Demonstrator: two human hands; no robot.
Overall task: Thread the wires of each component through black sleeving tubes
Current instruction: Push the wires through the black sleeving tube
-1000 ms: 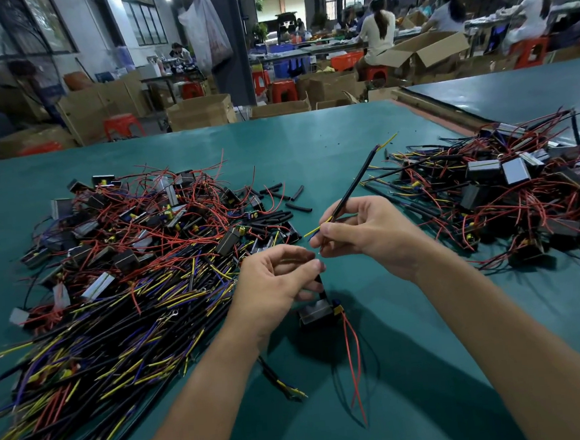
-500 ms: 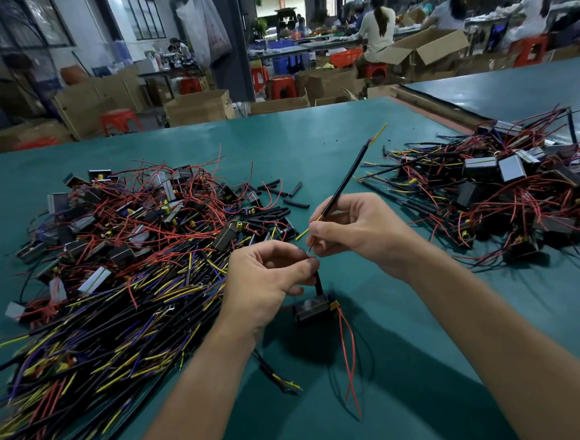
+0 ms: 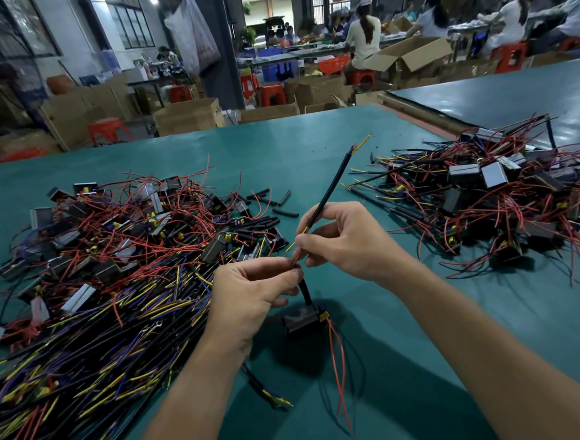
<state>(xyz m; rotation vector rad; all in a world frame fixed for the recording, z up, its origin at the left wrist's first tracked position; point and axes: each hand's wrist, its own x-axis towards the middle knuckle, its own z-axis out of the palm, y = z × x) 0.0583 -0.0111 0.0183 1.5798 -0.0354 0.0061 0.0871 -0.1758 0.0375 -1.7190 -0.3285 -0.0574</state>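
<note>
Centre left, a heap of wired components (image 3: 113, 266) lies on the counter (image 3: 276, 145). The left hand (image 3: 252, 294), fingers curled, pinches the top of a short black sleeve (image 3: 304, 289) rising from the component (image 3: 301, 322) at lower centre; its red leads (image 3: 338, 364) trail downward. Just beside it, the right hand (image 3: 348, 239) grips the lower end of the black sleeving tube (image 3: 334, 182). Compared with a second ago, both grips are unchanged; the tube stands slightly steeper, with yellow wire tips (image 3: 363, 141) showing at its upper end. Judgement: the wires are through and seating remains. A second heap (image 3: 486, 199) lies at right.
</note>
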